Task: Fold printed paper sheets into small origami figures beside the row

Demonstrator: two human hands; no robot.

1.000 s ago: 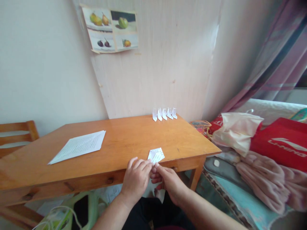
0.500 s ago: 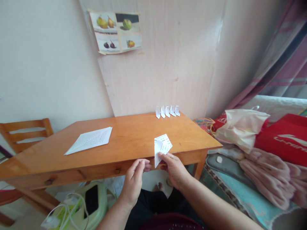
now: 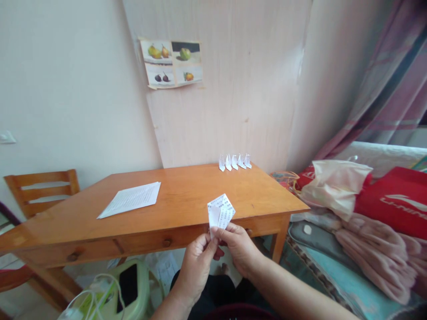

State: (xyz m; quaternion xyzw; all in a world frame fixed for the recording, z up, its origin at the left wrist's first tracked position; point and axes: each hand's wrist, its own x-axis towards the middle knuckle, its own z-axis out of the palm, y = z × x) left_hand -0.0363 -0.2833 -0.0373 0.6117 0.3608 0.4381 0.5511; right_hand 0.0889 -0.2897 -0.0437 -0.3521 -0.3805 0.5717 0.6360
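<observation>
A small folded piece of printed white paper [image 3: 220, 212] stands upright in the air just in front of the table's near edge. My right hand [image 3: 239, 246] pinches its lower corner from the right. Beside it, my left hand [image 3: 197, 264] has its fingertips pinched on the same lower end. Both hands hover below the rim of the wooden table [image 3: 187, 204]. At the far edge of the table stands a row of several small folded paper figures [image 3: 235, 162]. A flat printed sheet [image 3: 132, 199] lies on the left half of the tabletop.
A wooden chair [image 3: 40, 189] stands at the table's left end. Right of the table a bed holds a red bag [image 3: 393, 202], a beige plastic bag [image 3: 330, 182] and a pink blanket [image 3: 376, 249]. A pale green stool [image 3: 130, 284] with cables sits under the table. Fruit pictures [image 3: 171, 62] hang on the wall.
The folded paper was lifted off the table's near edge and turned upright. My left hand let go for a moment and has come back to pinch its lower end.
</observation>
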